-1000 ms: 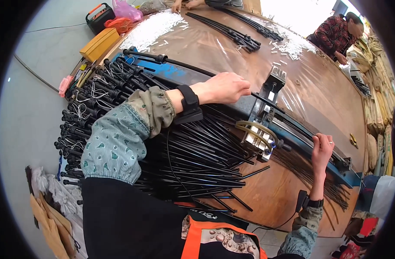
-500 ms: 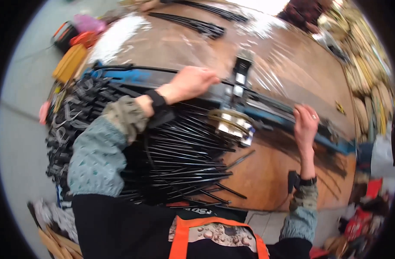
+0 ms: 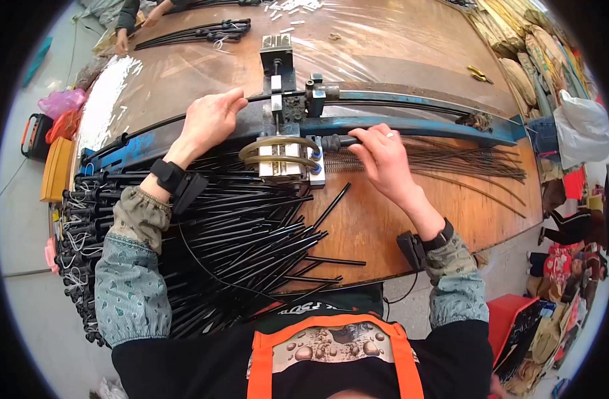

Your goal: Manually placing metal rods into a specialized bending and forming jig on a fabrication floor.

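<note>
Across the bench, a blue metal jig rail [image 3: 424, 128] carries a silver clamp block [image 3: 281, 158] with looped brown hoses [image 3: 251, 147]. My left hand [image 3: 211, 118] is closed around a thin black rod [image 3: 161, 124] that runs along the rail into the upright metal fixture [image 3: 278, 73]. To the right of the clamp block, my right hand [image 3: 384, 154] pinches the end of a black ribbed piece [image 3: 331, 142]. Below my left forearm lies a big pile of black rods [image 3: 251, 233], their knobbed ends with white cord loops [image 3: 75, 243] toward the left.
Long thin dark rods [image 3: 464, 163] lie behind my right hand on the wooden table [image 3: 377, 233]. Yellow-handled pliers [image 3: 479, 73] rest at the far right. Another person's hands [image 3: 159, 13] are at the far left, near bundled black rods [image 3: 204, 33] and small white pieces [image 3: 121, 80].
The view has swung, so the bench appears shifted left. My right hand has come closer to the clamp block and now pinches the black piece. My left hand stays near the fixture.
</note>
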